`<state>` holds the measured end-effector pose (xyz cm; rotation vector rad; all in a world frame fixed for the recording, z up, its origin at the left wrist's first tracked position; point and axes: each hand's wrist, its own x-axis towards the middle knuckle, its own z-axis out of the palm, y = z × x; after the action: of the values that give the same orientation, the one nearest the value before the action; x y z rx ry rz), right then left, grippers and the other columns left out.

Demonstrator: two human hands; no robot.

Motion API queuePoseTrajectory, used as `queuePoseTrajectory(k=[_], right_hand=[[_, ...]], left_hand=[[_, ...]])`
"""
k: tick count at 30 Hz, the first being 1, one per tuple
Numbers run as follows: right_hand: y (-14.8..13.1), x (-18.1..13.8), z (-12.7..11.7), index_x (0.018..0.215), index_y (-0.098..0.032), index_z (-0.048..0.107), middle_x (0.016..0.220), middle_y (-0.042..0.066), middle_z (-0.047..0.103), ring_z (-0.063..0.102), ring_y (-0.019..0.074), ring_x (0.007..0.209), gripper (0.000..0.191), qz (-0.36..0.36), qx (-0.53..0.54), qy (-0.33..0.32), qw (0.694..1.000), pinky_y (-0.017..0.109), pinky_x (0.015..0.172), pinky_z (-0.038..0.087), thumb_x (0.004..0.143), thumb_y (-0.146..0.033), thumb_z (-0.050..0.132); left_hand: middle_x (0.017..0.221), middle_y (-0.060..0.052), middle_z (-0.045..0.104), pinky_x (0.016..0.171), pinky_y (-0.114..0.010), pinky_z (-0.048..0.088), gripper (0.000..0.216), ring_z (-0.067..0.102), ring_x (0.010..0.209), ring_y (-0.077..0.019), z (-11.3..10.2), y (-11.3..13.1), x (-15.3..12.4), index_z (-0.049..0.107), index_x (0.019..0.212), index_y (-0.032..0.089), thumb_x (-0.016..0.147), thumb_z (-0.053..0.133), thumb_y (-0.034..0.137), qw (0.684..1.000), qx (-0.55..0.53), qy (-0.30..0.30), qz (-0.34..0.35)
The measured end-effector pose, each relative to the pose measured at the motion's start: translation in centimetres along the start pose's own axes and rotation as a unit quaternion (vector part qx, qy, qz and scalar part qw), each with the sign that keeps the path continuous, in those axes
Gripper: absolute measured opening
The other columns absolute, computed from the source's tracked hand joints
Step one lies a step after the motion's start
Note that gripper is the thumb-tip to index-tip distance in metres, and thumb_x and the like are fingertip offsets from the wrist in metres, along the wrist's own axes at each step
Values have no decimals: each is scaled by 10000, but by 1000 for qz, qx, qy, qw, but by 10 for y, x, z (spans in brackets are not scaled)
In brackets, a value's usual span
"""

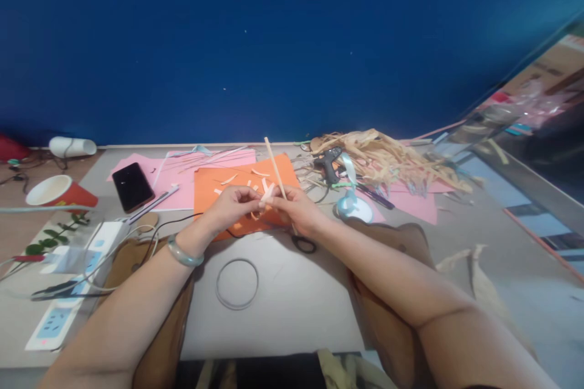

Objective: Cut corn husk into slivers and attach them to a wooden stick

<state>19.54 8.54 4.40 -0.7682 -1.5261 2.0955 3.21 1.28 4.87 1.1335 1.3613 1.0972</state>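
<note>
My left hand (233,208) and my right hand (298,209) meet over an orange sheet (210,185). Pinched between their fingertips is a small pale strip piece (267,189), folded or looped; its exact shape is blurred. A thin light-coloured stick (274,161) rises from my right hand, its lower part hidden by the fingers. Below that hand a black scissor handle (304,245) shows; whether the hand touches it I cannot tell. Several short pale strips (229,179) lie scattered on the orange sheet.
A black phone (133,187) lies on pink paper at the left, near a red paper cup (64,192) and a white power strip (55,322). At right are a glue gun (329,165), a ribbon roll (354,208) and tangled tan strips (387,155). A grey ring (237,284) lies in front.
</note>
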Motion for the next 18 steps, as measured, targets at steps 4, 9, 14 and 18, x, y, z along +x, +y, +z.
queuePoseTrajectory(k=[4, 9, 14, 18], right_hand=[[-2, -1, 0, 714, -194, 437, 506, -99, 294, 189, 45, 395, 328, -7, -45, 27, 999, 203, 385, 136, 763, -476, 599], [-3, -1, 1, 690, -177, 461, 600, -44, 381, 354, 88, 555, 438, -58, -241, 20, 968, 210, 501, 291, 807, -599, 464], [2, -2, 1, 658, -163, 491, 601, -19, 418, 401, 112, 604, 476, -73, -325, -6, 943, 236, 558, 308, 843, -591, 399], [1, -3, 3, 604, -160, 464, 571, -29, 380, 374, 96, 570, 489, -59, -313, -10, 948, 231, 537, 283, 855, -570, 374]], left_hand=[[650, -17, 643, 592, -235, 461, 233, 592, 576, -111, -2, 7, -3, 636, 741, 138, 673, 720, 344, 998, -29, 50, 6], [638, -5, 616, 578, -229, 451, 241, 558, 555, -95, -2, 13, -4, 643, 750, 129, 669, 713, 345, 997, -27, 66, -1], [603, -19, 614, 558, -243, 448, 271, 544, 543, -110, 3, 10, -3, 656, 754, 114, 674, 695, 370, 998, 28, 62, -10], [587, -19, 605, 540, -234, 440, 259, 536, 542, -111, 3, 13, -4, 665, 728, 114, 687, 679, 369, 998, 55, 35, 3]])
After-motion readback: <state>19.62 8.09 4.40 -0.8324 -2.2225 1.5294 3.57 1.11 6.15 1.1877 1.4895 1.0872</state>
